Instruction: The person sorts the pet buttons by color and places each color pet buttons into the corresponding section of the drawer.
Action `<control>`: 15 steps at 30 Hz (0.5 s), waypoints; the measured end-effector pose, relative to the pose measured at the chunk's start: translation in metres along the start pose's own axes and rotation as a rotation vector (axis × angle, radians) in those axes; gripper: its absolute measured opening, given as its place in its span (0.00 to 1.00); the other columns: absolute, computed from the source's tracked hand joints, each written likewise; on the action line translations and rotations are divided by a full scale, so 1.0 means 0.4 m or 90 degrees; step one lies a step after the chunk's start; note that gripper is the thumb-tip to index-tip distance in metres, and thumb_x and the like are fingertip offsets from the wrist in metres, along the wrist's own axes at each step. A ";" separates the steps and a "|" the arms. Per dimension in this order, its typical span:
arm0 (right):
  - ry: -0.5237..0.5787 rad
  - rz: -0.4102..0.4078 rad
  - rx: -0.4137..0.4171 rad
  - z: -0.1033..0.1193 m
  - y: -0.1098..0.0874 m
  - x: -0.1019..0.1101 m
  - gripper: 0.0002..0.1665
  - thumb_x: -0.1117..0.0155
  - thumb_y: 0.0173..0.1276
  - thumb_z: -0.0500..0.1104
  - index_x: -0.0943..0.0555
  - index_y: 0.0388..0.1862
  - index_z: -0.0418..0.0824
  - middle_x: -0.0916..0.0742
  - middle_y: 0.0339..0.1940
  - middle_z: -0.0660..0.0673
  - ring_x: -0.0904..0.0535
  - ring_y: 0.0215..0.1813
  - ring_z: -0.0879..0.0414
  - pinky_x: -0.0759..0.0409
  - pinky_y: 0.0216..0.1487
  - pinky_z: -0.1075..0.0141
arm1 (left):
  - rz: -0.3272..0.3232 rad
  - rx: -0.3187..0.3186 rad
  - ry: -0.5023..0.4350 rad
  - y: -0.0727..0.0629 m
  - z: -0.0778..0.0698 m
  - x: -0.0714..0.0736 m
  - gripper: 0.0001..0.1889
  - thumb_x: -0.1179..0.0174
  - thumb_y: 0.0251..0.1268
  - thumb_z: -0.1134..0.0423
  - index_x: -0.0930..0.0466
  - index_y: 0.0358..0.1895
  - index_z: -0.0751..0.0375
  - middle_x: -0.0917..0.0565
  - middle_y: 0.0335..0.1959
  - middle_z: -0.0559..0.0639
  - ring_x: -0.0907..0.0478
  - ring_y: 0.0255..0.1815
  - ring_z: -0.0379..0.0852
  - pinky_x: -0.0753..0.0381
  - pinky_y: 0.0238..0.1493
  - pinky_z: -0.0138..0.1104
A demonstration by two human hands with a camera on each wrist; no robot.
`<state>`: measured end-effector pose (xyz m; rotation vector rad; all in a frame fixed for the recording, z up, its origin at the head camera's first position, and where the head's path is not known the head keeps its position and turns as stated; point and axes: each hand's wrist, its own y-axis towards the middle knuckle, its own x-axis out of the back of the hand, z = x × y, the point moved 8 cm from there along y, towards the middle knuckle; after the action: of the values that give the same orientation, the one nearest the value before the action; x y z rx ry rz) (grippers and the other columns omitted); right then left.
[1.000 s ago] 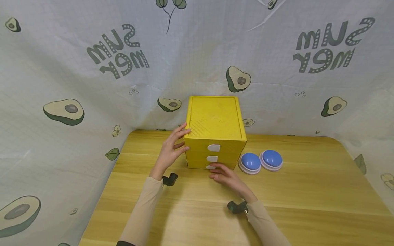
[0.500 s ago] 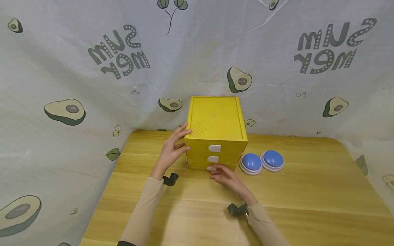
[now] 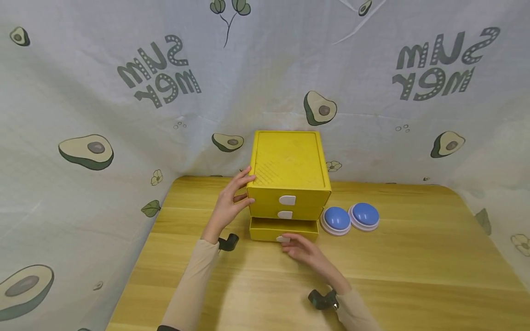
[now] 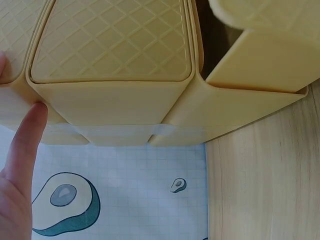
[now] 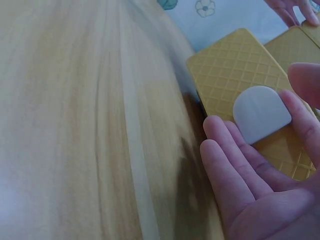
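A yellow three-drawer cabinet (image 3: 290, 158) stands at the back of the table, each drawer with a white tab handle. Its bottom drawer (image 3: 265, 235) is pulled partway out, while the upper two are closed. My left hand (image 3: 227, 205) rests on the cabinet's left front side with fingers spread; one finger (image 4: 31, 130) touches the casing in the left wrist view. With my right hand (image 3: 307, 252) I hold the bottom drawer's white handle (image 5: 261, 113) between the fingers. The pulled-out drawer front (image 4: 272, 57) juts out in the left wrist view. Little of the drawer's inside shows.
Two blue push buttons (image 3: 337, 218) with white bases sit side by side, right of the cabinet. Behind the wooden table (image 3: 414, 248) hangs a white cloth (image 3: 265, 69) printed with avocados. A black camera mount is on each wrist.
The bottom drawer has slid out toward me, and my right hand has moved back with its handle. My left hand has stayed against the cabinet.
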<state>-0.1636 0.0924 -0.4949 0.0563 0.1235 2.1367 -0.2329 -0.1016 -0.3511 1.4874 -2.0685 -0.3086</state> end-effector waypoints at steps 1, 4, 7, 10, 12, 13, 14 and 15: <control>0.001 0.002 0.003 0.000 -0.004 -0.003 0.28 0.48 0.71 0.29 0.40 0.67 0.22 0.32 0.62 0.19 0.26 0.58 0.35 0.26 0.60 0.63 | 0.000 0.000 0.000 0.000 0.001 0.000 0.28 0.39 0.58 0.80 0.31 0.63 0.69 0.42 0.73 0.62 0.33 0.63 0.63 0.23 0.51 0.54; 0.008 0.010 0.010 0.004 -0.016 -0.013 0.27 0.49 0.72 0.28 0.41 0.67 0.22 0.32 0.62 0.19 0.25 0.57 0.37 0.26 0.60 0.60 | 0.001 -0.001 -0.001 -0.001 0.003 -0.001 0.28 0.39 0.58 0.80 0.31 0.63 0.69 0.42 0.73 0.62 0.33 0.63 0.63 0.23 0.51 0.54; 0.015 0.020 0.012 0.008 -0.030 -0.025 0.27 0.50 0.72 0.28 0.41 0.67 0.22 0.32 0.61 0.18 0.25 0.57 0.37 0.26 0.60 0.59 | 0.001 -0.001 0.001 -0.001 0.004 -0.001 0.28 0.39 0.58 0.80 0.31 0.63 0.69 0.42 0.73 0.61 0.33 0.63 0.63 0.23 0.51 0.54; 0.017 0.026 0.004 0.011 -0.047 -0.037 0.27 0.50 0.72 0.28 0.41 0.68 0.23 0.32 0.62 0.18 0.25 0.58 0.37 0.26 0.59 0.60 | 0.002 -0.002 0.003 -0.001 0.003 0.000 0.28 0.39 0.58 0.80 0.31 0.64 0.69 0.42 0.73 0.61 0.32 0.63 0.63 0.23 0.51 0.53; 0.015 0.028 -0.012 0.009 -0.059 -0.044 0.27 0.50 0.72 0.29 0.40 0.68 0.24 0.32 0.63 0.20 0.25 0.58 0.38 0.26 0.59 0.62 | 0.002 -0.003 0.004 -0.002 0.003 0.000 0.28 0.38 0.58 0.80 0.31 0.64 0.69 0.42 0.73 0.61 0.32 0.63 0.63 0.22 0.51 0.53; 0.019 0.034 -0.014 0.010 -0.065 -0.048 0.27 0.50 0.72 0.29 0.41 0.68 0.24 0.32 0.63 0.20 0.26 0.58 0.37 0.26 0.60 0.62 | 0.002 -0.002 0.004 -0.002 0.003 0.000 0.28 0.38 0.58 0.80 0.32 0.64 0.69 0.42 0.73 0.61 0.32 0.63 0.63 0.23 0.51 0.53; 0.022 0.037 -0.018 0.010 -0.072 -0.052 0.27 0.51 0.73 0.29 0.41 0.69 0.25 0.32 0.63 0.20 0.26 0.58 0.37 0.26 0.60 0.62 | 0.002 -0.002 0.003 -0.002 0.003 0.000 0.28 0.39 0.58 0.80 0.32 0.64 0.69 0.42 0.73 0.61 0.33 0.63 0.63 0.23 0.51 0.53; 0.024 0.041 -0.020 0.012 -0.078 -0.056 0.27 0.51 0.73 0.29 0.41 0.69 0.25 0.32 0.63 0.20 0.26 0.58 0.37 0.26 0.60 0.62 | 0.001 -0.001 0.002 -0.002 0.004 0.000 0.28 0.39 0.58 0.80 0.32 0.64 0.69 0.42 0.73 0.61 0.33 0.63 0.63 0.23 0.51 0.53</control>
<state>-0.1248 0.0905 -0.4936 0.0024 0.1114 2.2048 -0.2330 -0.1020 -0.3529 1.4840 -2.0663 -0.3067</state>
